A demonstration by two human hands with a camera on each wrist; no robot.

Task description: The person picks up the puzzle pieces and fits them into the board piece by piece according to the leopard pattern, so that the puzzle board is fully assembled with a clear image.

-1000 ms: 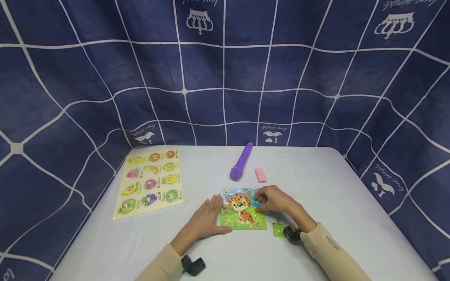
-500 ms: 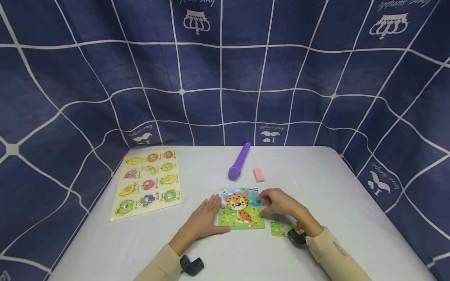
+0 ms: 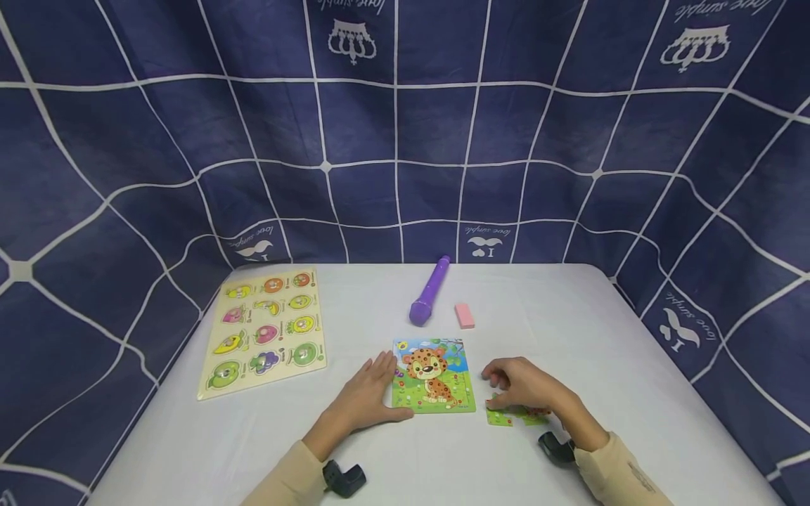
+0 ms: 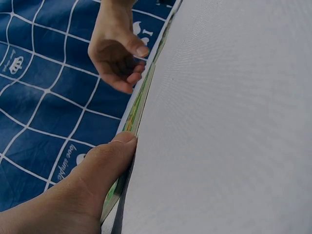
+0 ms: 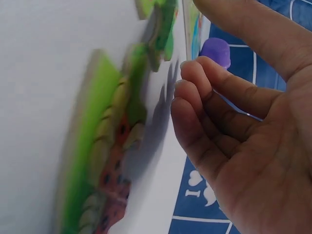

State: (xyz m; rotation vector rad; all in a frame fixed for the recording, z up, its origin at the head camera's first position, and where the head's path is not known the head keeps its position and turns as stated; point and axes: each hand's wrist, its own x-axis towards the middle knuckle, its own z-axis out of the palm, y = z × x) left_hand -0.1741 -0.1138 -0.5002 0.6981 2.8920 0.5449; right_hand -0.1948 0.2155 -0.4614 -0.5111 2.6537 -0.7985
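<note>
A square leopard puzzle (image 3: 433,376) lies flat on the white table, looking fully covered with its picture. The left hand (image 3: 365,395) rests along its left side, fingers straight, thumb at the lower left edge; in the left wrist view the thumb of the left hand (image 4: 92,180) touches the board's edge. To the right of the board, the right hand (image 3: 522,385) hovers over loose green and orange puzzle pieces (image 3: 500,419). Seen in the right wrist view, the right hand (image 5: 243,112) has loosely bent fingers with nothing between them, apart from the pieces (image 5: 105,141).
A wooden fruit puzzle board (image 3: 262,334) lies at the left of the table. Behind the leopard puzzle are a purple toy microphone (image 3: 430,290) and a pink block (image 3: 465,316). A blue curtain (image 3: 367,197) with white lines surrounds the table's back and sides.
The right hand has moved off the leopard puzzle's right edge, to the right and slightly toward the near side, over the loose pieces. The left hand has stayed by the board.
</note>
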